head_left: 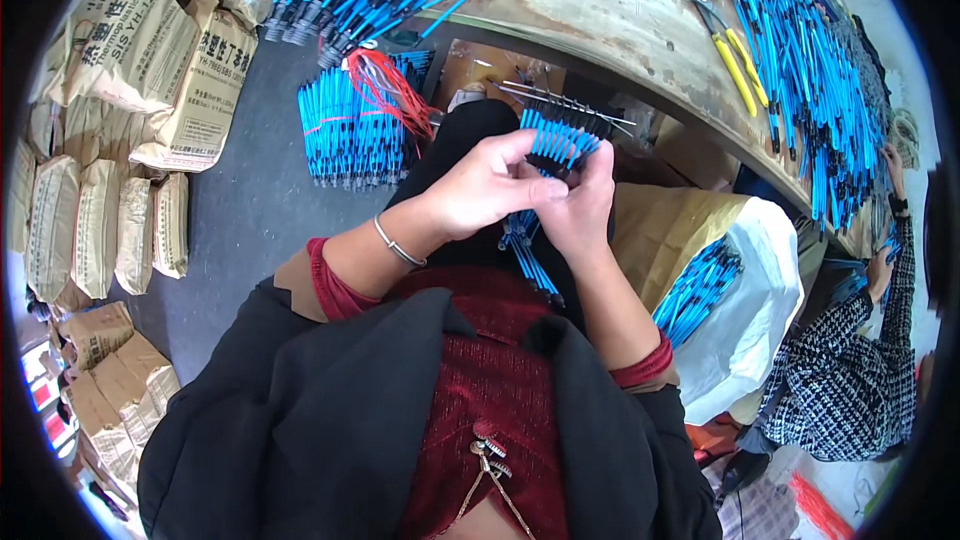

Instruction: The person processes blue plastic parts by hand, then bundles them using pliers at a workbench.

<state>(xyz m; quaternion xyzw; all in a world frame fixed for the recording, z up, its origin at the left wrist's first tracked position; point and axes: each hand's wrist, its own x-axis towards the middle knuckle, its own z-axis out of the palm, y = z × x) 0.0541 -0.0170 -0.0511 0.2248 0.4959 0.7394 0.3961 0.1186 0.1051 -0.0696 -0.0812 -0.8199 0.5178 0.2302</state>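
Above my lap, both hands grip a flat row of thin blue tubes with black ends (562,138). My left hand (490,183) holds the row's left side, its thumb reaching across toward the other hand. Closed on the right side of the row is my right hand (583,202), fingers curled behind it. Just beyond the row lie thin metal rods (575,102), partly overlapping dark parts there. A few more blue tubes (535,265) stick out below my hands over my lap. What the curled fingers touch behind the row is hidden.
A wooden bench (590,0) carries heaped blue tubes (800,90) and yellow-handled pliers (740,65). Tied bundles (352,135) and red strands (385,90) lie left of my knees. A white-lined sack (765,290) stands right. Paper sacks (125,40) line the left; a co-worker's sleeve (835,380) shows right.
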